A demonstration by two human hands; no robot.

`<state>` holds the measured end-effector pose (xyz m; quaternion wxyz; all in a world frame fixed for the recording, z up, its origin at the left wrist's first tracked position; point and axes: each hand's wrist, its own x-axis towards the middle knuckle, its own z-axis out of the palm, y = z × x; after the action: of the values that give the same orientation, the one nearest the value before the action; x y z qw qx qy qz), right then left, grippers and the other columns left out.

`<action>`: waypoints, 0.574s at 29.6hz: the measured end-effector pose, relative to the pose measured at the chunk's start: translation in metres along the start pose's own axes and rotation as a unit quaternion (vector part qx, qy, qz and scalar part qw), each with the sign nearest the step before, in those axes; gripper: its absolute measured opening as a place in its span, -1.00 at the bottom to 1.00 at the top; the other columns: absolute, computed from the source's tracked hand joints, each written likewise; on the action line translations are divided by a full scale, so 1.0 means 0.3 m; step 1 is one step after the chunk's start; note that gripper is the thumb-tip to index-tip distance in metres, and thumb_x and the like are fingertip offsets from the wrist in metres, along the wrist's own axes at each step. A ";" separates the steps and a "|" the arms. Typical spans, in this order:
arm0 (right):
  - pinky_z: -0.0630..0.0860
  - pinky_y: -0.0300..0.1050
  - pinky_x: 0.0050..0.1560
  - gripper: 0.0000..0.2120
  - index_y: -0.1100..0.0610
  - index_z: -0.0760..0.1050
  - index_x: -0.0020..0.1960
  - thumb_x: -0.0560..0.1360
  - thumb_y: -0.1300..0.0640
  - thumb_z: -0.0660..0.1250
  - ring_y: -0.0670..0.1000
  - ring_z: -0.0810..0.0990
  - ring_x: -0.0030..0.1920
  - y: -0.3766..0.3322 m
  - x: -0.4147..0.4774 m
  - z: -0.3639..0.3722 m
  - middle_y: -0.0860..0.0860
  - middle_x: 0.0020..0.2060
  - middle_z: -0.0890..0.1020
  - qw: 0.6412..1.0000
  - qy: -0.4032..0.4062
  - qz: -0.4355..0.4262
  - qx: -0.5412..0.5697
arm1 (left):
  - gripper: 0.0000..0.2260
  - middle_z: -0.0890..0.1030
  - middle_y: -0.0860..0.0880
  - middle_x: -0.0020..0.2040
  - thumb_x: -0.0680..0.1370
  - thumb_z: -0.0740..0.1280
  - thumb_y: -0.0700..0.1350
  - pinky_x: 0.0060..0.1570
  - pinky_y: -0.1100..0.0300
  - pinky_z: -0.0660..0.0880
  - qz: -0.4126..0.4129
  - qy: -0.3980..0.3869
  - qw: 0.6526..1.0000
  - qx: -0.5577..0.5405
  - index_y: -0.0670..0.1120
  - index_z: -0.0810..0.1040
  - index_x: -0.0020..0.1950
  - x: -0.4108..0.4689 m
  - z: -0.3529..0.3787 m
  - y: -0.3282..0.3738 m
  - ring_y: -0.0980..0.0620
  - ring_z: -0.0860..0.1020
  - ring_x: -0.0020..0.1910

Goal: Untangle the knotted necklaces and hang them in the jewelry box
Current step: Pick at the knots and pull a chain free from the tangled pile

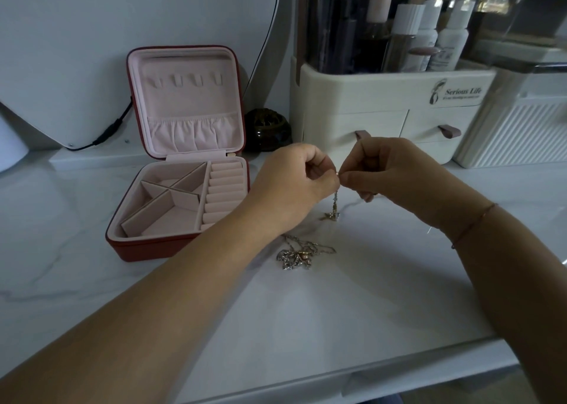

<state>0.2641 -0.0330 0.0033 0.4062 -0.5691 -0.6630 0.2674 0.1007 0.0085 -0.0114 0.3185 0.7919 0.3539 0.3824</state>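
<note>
Both hands meet above the table [352,296], pinched shut on one fine chain: the left hand [294,183] and right hand [389,173] grip it fingertip to fingertip, and a short length with a pendant [331,215] hangs below them, its tip at or just above the surface. A second necklace [296,255] lies in a knotted heap on the table, near the hanging pendant and toward the viewer. The jewelry box [184,158] stands open to the left, its lid hooks [187,80] bare and its compartments holding nothing.

Risks, as judged: pulling the two ends apart would likely tighten any knot between the fingers rather than free it; a hard tug could snap so thin a chain. The dangling pendant could catch the heap below and tangle with it. A slipped pinch would drop the chain onto that heap.
</note>
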 end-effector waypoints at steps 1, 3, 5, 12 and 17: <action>0.55 -0.26 -0.30 -0.98 0.26 0.57 -0.16 0.44 0.32 0.40 -0.06 0.54 -0.40 0.000 0.000 0.001 0.11 -0.40 0.59 1.000 -0.001 0.000 -0.009 | -0.89 0.52 0.11 -0.30 0.46 0.40 -0.16 -0.33 0.43 0.36 0.002 -0.001 1.000 0.022 0.00 0.53 -0.24 0.000 0.001 -0.003 0.24 0.45 -0.36; 0.58 -0.26 -0.28 -0.97 0.23 0.58 -0.17 0.44 0.31 0.40 -0.08 0.57 -0.40 0.000 0.001 0.005 0.08 -0.41 0.61 0.999 0.004 -0.005 -0.038 | -0.94 0.53 0.05 -0.23 0.46 0.39 -0.12 -0.30 0.30 0.39 0.008 -0.006 0.998 0.066 -0.06 0.55 -0.20 0.001 0.002 -0.009 0.17 0.46 -0.31; 0.56 -0.30 -0.30 -0.95 0.21 0.58 -0.18 0.44 0.30 0.38 -0.12 0.54 -0.43 -0.001 0.000 0.010 0.04 -0.43 0.60 0.998 0.016 -0.013 -0.061 | -0.93 0.54 -0.01 -0.15 0.45 0.39 -0.12 -0.18 0.13 0.46 0.019 -0.007 0.995 0.096 -0.10 0.56 -0.16 0.001 0.002 -0.010 0.05 0.50 -0.19; 0.39 -0.25 -0.32 -0.90 0.25 0.51 -0.17 0.45 0.21 0.27 -0.07 0.42 -0.42 -0.007 0.003 0.017 0.00 -0.46 0.50 1.000 -0.019 0.025 0.003 | -0.92 0.53 0.06 -0.29 0.48 0.36 -0.13 -0.32 0.39 0.38 -0.023 -0.024 0.999 0.013 -0.03 0.51 -0.21 0.001 0.003 0.012 0.21 0.45 -0.35; 0.36 -0.19 -0.27 -0.90 0.22 0.49 -0.19 0.47 0.21 0.26 -0.04 0.40 -0.39 0.003 0.005 0.015 0.06 -0.39 0.50 0.998 -0.039 0.038 0.030 | -0.91 0.65 -0.21 -0.12 0.47 0.37 -0.22 -0.01 0.08 0.54 -0.058 0.007 0.988 -0.143 -0.04 0.52 -0.19 0.008 0.008 0.001 -0.15 0.61 -0.10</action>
<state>0.2606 -0.0308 0.0006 0.3867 -0.5703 -0.6481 0.3244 0.1040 0.0097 -0.0115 0.4477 0.7133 0.3432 0.4158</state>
